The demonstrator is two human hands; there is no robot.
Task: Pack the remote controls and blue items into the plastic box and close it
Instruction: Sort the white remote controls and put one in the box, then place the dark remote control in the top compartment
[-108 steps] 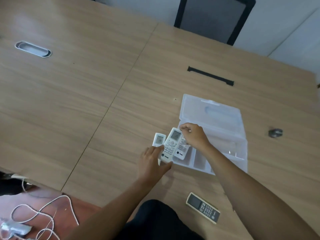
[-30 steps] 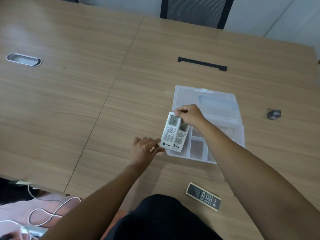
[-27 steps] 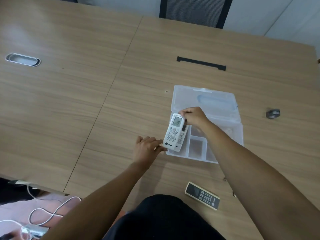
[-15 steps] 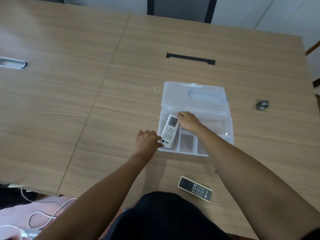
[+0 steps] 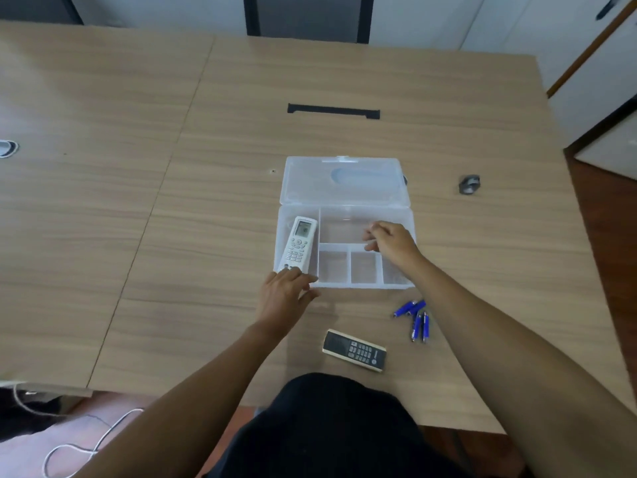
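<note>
Now the dark remote (image 5: 354, 350) lies crosswise near the body, between both empty, loosely open hands, left hand (image 5: 284, 294) nearer, right hand (image 5: 390, 242) over the plastic box (image 5: 400, 215)

My wooden table (image 5: 241, 201), partly laid out.
On it: 1 open plastic box (image 5: 344, 286), 1 dark remote (image 5: 354, 350), 4 blue items (image 5: 415, 319), 1 small grey object (image 5: 469, 184).

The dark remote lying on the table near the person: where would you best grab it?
Probably across its two long edges near the middle, coming straight down from above. The dark remote lies flat, face up, slim and long, with bare table around it.
</note>
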